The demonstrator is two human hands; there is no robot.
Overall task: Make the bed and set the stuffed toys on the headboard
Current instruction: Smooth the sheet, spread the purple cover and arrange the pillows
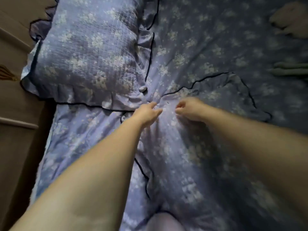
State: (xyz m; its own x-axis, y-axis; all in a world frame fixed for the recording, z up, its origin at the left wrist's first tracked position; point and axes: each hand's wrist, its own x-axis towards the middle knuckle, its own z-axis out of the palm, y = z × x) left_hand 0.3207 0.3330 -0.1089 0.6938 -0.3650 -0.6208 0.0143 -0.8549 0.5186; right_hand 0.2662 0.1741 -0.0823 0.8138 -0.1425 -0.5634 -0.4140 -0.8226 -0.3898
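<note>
The bed-making step is in hand: both hands meet at frame centre on the second pillow (pixel 191 147). The left hand (pixel 147 112) lies on it with loose, released fingers; the right hand (pixel 188 110) pinches its cloth. Next it likely needs lifting beside the first pillow (pixel 86 52), upper left. The pillow is blue, floral, ruffled and rumpled.

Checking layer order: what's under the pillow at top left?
The pillow lies on the floral blue bedding, its frill overlapping a second frilled piece nearer the camera. Whatever sits beneath its middle is covered.
</note>
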